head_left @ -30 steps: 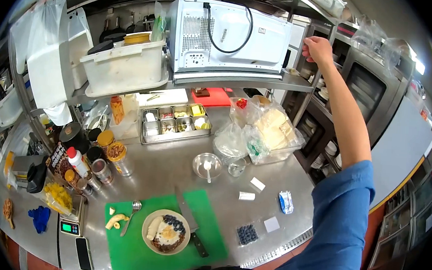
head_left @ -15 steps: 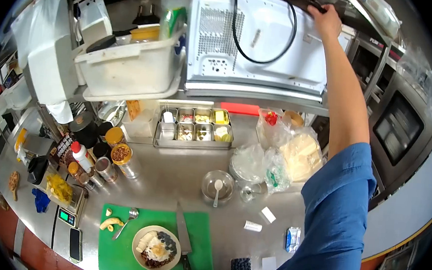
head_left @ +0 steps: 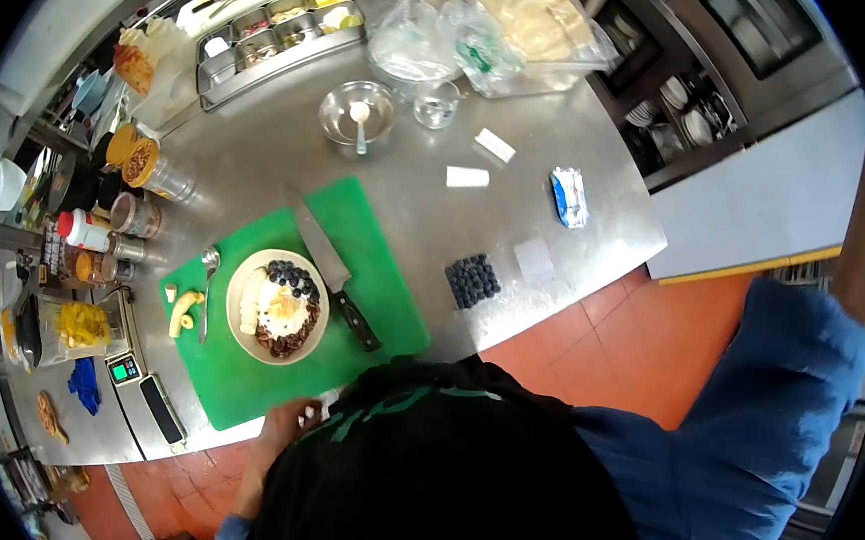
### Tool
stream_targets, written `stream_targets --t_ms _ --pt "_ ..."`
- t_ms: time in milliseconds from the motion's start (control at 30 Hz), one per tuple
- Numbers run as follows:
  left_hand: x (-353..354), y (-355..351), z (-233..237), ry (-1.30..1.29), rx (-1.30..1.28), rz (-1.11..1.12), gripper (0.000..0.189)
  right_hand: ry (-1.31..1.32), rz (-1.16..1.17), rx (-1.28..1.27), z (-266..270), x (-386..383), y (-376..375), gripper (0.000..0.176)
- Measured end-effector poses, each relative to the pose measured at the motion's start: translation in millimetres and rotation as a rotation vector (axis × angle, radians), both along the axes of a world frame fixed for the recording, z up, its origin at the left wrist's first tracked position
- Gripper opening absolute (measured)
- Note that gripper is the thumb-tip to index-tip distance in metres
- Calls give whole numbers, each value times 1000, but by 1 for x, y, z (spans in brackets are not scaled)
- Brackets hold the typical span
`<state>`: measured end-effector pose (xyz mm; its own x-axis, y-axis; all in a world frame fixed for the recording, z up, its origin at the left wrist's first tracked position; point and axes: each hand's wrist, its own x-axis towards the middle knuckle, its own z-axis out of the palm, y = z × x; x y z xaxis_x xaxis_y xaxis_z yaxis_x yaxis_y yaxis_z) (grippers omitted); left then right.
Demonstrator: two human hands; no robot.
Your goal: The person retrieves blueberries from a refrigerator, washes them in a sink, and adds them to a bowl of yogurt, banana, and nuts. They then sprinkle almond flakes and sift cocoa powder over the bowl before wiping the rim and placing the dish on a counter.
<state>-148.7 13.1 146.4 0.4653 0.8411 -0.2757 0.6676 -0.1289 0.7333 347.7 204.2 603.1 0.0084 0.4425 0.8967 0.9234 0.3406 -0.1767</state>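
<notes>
My left hand (head_left: 286,422) is low at the counter's front edge, beside the near side of the green cutting board (head_left: 219,386). Its fingers are curled, partly hidden by my dark clothing, with a small whitish bit at the fingertips that I cannot make out. Of my right arm, the blue sleeve (head_left: 775,394) and some forearm show at the far right; the hand is out of sight. On the board are a bowl (head_left: 236,329) of banana slices, blueberries, a white creamy topping and dark brown pieces, a knife (head_left: 321,252), a spoon (head_left: 207,289) and a peeled banana piece (head_left: 185,310).
Blueberries (head_left: 472,281) in a clear pack and a blue-and-white packet (head_left: 569,197) lie on the right. A metal bowl (head_left: 338,113) with a spoon stands behind the board. Jars (head_left: 158,173), a scale (head_left: 125,371) and a phone (head_left: 162,410) are left. A divided ingredient tray (head_left: 278,43) sits at the back.
The view has swung down and right. My right hand, earlier raised at the white appliance's top edge, has left view, its arm now out to the right. My left hand has appeared.
</notes>
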Motion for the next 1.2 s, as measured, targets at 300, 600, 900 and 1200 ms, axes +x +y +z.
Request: stream_targets --t_ms 300,600,900,1200 --pt "180 52 -45 -237 207 -45 34 325 -343 -246 -200 30 -244 35" --pt "397 89 -41 -63 1062 -970 50 590 -476 -190 -420 91 -315 32" --pt "343 109 -3 385 847 -982 43 386 -491 -295 -602 177 -269 28" --pt "240 44 -13 215 781 -562 63 391 -632 -370 -626 137 -226 35"
